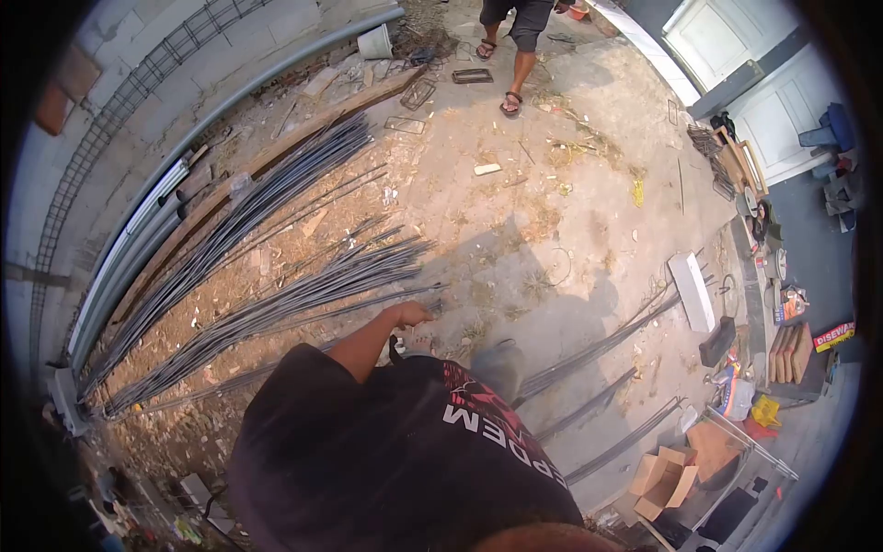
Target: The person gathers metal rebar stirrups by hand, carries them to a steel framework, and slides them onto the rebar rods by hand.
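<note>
My left hand reaches forward from the dark sleeve, low over the ground. Its fingers look curled, and whatever may be in them is too small to make out. Close beyond it lie the ends of a bundle of long steel rebar rods, spread in a fan to the left. A second rebar bundle lies farther left, alongside a wooden beam. No part of my right hand shows. Below my left hand, part of a foot is visible beside my dark printed shirt.
Another person's legs stand on the dirty concrete ahead. More rods lie to the right, near a white block. An open cardboard box sits at lower right. Grey pipes run along the left wall.
</note>
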A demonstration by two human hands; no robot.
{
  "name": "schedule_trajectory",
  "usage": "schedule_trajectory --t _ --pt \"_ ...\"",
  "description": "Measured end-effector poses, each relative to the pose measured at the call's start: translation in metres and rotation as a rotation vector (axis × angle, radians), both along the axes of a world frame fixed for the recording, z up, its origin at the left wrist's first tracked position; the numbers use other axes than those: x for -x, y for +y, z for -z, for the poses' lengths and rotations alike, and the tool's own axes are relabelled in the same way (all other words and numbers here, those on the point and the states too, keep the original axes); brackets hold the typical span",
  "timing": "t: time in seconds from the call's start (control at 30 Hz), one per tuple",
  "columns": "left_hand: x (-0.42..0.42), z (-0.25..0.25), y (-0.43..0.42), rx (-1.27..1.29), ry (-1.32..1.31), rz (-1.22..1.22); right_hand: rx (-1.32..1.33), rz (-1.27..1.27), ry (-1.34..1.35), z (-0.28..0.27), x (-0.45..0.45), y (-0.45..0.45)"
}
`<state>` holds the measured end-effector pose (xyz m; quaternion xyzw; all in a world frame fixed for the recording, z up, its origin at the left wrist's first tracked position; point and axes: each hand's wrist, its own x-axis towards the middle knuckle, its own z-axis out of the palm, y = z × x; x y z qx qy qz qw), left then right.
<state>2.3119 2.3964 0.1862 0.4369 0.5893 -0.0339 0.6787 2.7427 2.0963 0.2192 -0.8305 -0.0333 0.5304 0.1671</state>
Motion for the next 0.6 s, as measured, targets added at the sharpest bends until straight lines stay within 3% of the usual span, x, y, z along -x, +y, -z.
schedule_trajectory --t 0.13,0.27,0.3,0.33,0.37,0.47,0.6 --pt "-0.040 -0.009 0.099 0.069 0.037 -0.154 0.008 0.001 0.021 0.018 -0.065 0.083" --pt "-0.094 0.027 0.168 0.200 0.120 -0.022 -0.123 0.022 -0.052 0.026 -0.166 0.216" --pt "-0.110 0.046 0.179 0.220 0.194 0.011 -0.165 0.021 -0.085 0.031 -0.194 0.261" --pt "-0.129 0.071 0.180 0.071 0.172 0.098 -0.212 0.002 -0.133 0.032 -0.228 0.312" --pt "-0.134 0.183 0.181 -0.215 0.137 0.460 -0.259 -0.034 -0.186 0.024 -0.260 0.368" --pt "-0.203 0.128 0.233 -0.573 0.024 0.330 -0.437 -0.147 -0.325 -0.015 -0.350 0.550" --pt "-0.268 0.001 0.345 -0.250 -0.061 -0.318 -0.691 -0.272 -0.365 -0.107 -0.386 0.759"
